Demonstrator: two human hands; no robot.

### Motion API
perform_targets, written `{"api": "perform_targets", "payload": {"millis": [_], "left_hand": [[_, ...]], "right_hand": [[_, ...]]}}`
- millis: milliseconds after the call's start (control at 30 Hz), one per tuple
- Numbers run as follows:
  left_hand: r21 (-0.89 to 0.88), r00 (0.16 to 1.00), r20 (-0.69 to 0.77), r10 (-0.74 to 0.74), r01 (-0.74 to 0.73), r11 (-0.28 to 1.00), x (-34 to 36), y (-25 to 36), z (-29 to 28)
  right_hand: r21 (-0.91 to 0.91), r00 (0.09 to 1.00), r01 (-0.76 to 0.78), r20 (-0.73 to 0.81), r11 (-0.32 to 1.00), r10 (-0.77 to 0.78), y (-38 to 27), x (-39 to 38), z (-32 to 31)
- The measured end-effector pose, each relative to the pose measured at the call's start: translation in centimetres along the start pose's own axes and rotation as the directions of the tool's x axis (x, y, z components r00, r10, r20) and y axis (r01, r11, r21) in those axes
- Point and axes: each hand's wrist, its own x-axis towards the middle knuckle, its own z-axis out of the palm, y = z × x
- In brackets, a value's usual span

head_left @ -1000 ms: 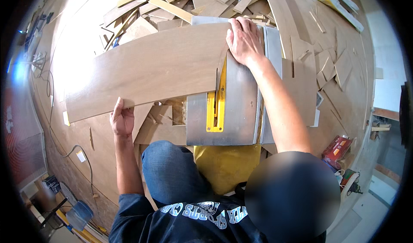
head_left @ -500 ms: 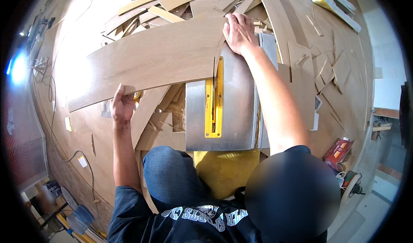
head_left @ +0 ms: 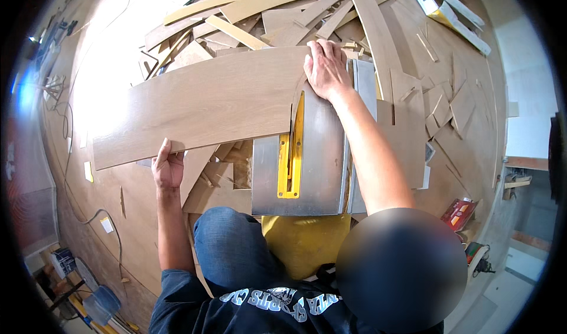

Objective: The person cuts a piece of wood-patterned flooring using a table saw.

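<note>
A long wood-grain floor plank [head_left: 201, 103] lies across a table saw with a metal top [head_left: 322, 157], its left part reaching out past the saw. My left hand [head_left: 168, 167] grips the plank's near edge toward the left end, thumb on top and fingers underneath. At the right end, my right hand [head_left: 326, 74] is closed over the far corner, fingers bent, some tips hidden. The yellow blade insert [head_left: 289, 183] shows in front of the plank and beside its right end. A thin dark slit runs along the plank there, in line with the insert's slot.
Strips and offcuts [head_left: 283, 18] are heaped beyond the saw. A long plank [head_left: 378, 33] and broken pieces [head_left: 440, 106] lie to the right. On the left a cable [head_left: 112, 216] crosses the floor. A red box [head_left: 459, 214] stands at the lower right.
The plank has come somewhat nearer to me over the saw top, both hands moving with it and keeping their hold. The whole view has also shifted slightly.
</note>
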Motion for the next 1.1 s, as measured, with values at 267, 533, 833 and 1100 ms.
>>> {"api": "perform_targets", "payload": {"millis": [267, 533, 833, 1100], "left_hand": [[-0.003, 0.999, 0.047, -0.015, 0.016, 1.0, -1.7, 0.2, -1.2], [0.009, 0.996, 0.083, -0.012, 0.012, 1.0, -3.3, 0.5, -2.1], [-0.026, 0.996, 0.089, -0.006, 0.008, 1.0, -4.2, 0.6, -2.7], [0.0, 0.996, 0.087, -0.017, 0.017, 1.0, -5.1, 0.6, -2.9]], "right_hand": [[-0.011, 1.0, -0.013, 0.009, 1.0, 0.013, -0.9, -1.6, -0.7], [-0.027, 1.0, 0.018, 0.0, 0.999, -0.018, -1.1, -2.6, -0.4], [-0.022, 1.0, 0.014, 0.028, 1.0, -0.013, -1.4, -3.1, -0.7], [0.013, 0.999, 0.035, -0.021, 0.999, -0.035, -1.4, -3.8, -0.6]]}}
